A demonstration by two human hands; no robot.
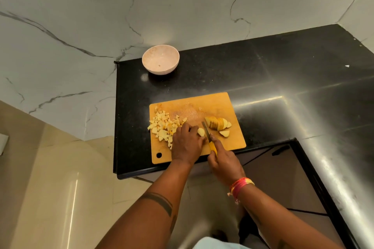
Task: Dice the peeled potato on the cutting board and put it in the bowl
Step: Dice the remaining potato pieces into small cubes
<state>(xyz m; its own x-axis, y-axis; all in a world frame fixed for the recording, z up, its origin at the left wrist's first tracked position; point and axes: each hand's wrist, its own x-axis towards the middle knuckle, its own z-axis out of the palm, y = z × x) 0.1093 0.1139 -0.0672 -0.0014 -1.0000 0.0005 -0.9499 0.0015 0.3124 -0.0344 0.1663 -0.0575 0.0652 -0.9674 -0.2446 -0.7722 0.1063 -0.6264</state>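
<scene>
Midway through dicing, we pin a potato piece (201, 131) on the cutting board (222, 105) with curled left hand (187, 143), right hand (223, 164) gripping the knife (209, 139); slices (217, 123) wait, cubes (164, 125) need scooping into the bowl (160, 62).

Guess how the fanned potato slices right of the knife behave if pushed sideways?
The potato slices lean on each other, so they likely topple and scatter rather than slide together. Cut faces look moist, probably slippery. Thin pieces seem light on the cutting board.
</scene>
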